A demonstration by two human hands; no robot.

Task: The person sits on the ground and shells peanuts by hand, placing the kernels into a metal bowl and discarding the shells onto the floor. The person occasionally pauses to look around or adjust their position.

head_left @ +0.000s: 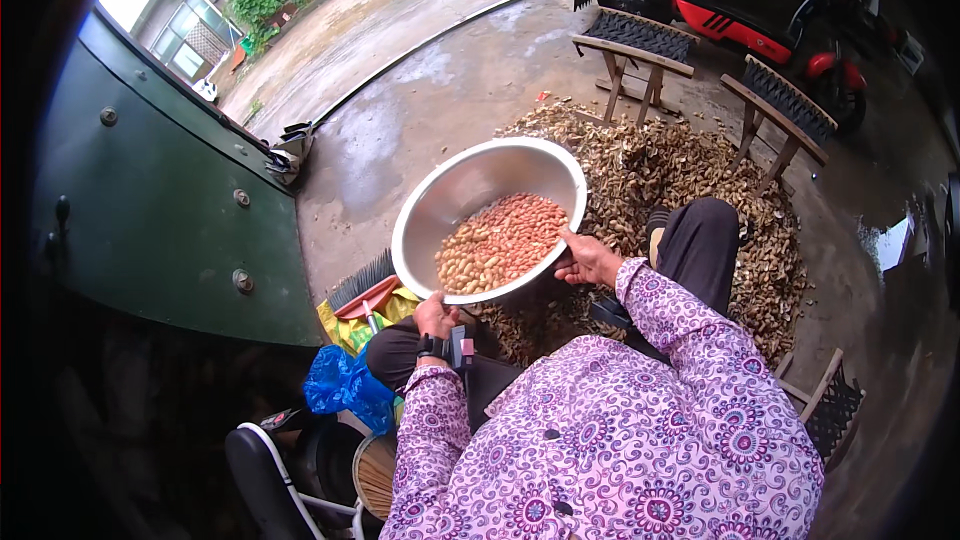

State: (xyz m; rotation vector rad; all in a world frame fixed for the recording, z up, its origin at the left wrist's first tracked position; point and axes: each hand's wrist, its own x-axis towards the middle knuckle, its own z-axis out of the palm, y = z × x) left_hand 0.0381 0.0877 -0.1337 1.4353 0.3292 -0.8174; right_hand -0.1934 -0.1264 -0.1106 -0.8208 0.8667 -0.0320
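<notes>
I hold a large shiny metal bowl (462, 192) tilted in front of me, above my knees. Shelled reddish-brown peanuts (502, 241) lie heaped in its lower half. My left hand (436, 318) grips the near rim at the lower left; a dark band sits on that wrist. My right hand (587, 260) grips the rim at the lower right. Both sleeves are purple with a floral print.
A wide heap of empty peanut shells (690, 180) covers the wet concrete ahead. Small wooden stools (632, 48) (782, 110) stand behind it, a red scooter (720, 0) beyond. A green metal door (170, 200) is at left; a blue bag (345, 388), brush and chair lie below left.
</notes>
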